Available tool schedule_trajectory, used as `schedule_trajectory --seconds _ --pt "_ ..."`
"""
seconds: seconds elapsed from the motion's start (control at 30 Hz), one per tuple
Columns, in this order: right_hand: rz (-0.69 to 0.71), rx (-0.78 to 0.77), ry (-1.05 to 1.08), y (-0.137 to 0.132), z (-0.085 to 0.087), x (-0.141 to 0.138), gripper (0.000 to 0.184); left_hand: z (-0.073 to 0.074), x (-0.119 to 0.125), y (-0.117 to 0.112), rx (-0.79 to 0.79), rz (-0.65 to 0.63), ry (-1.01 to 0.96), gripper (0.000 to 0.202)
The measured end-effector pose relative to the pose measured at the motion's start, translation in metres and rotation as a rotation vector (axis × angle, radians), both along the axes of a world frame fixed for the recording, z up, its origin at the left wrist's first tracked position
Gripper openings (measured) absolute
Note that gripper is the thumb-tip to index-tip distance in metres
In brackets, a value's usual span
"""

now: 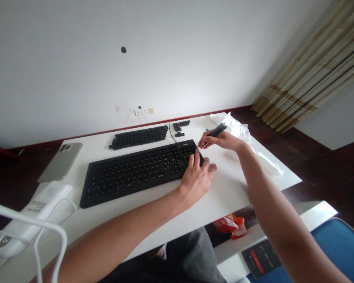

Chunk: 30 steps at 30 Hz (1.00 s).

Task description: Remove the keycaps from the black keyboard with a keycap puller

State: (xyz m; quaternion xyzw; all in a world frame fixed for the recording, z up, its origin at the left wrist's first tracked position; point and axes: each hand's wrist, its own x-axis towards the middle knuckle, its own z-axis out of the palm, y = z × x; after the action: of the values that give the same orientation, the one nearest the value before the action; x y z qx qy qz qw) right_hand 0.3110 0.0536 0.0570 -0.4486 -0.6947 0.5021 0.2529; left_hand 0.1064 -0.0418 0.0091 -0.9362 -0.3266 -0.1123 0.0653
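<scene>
A black keyboard point(135, 171) lies across the white table point(230, 188). My left hand point(197, 175) rests flat on its right end, fingers stretched over the keys. My right hand point(221, 139) hovers just past the keyboard's far right corner, pinched round a slim dark tool point(217, 130) whose tip points down at the corner keys. Behind the keyboard lies a block of loose black keycaps point(140, 137) and a few more small keycaps point(179, 126).
A phone point(61, 161) lies face down at the far left, with a white device and cable point(35, 212) nearer me. Crumpled clear plastic point(242, 131) sits at the right edge. An orange bag point(231, 226) and another phone point(261, 259) lie below the table.
</scene>
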Motion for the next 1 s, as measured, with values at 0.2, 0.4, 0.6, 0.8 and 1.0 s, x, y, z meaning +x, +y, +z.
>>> schedule_trajectory --seconds 0.2,0.4,0.6,0.8,1.0 --pt "-0.11 0.32 -0.085 0.0 -0.001 -0.011 0.044 -0.002 0.001 0.0 -0.016 0.0 0.005 0.042" --pt "-0.437 0.391 -0.157 0.002 -0.001 -0.012 0.049 -0.001 0.001 0.002 -0.007 -0.005 0.013 0.042" --pt "-0.373 0.349 -0.656 0.007 -0.01 0.001 0.046 0.006 0.003 -0.007 0.086 -0.218 -0.056 0.031" --pt "-0.184 0.278 -0.787 0.009 -0.019 0.003 0.044 0.008 0.006 -0.011 0.056 -0.381 -0.089 0.025" --pt "-0.259 0.45 -0.668 0.006 -0.013 0.003 0.034 0.008 0.002 0.005 -0.003 -0.471 -0.101 0.02"
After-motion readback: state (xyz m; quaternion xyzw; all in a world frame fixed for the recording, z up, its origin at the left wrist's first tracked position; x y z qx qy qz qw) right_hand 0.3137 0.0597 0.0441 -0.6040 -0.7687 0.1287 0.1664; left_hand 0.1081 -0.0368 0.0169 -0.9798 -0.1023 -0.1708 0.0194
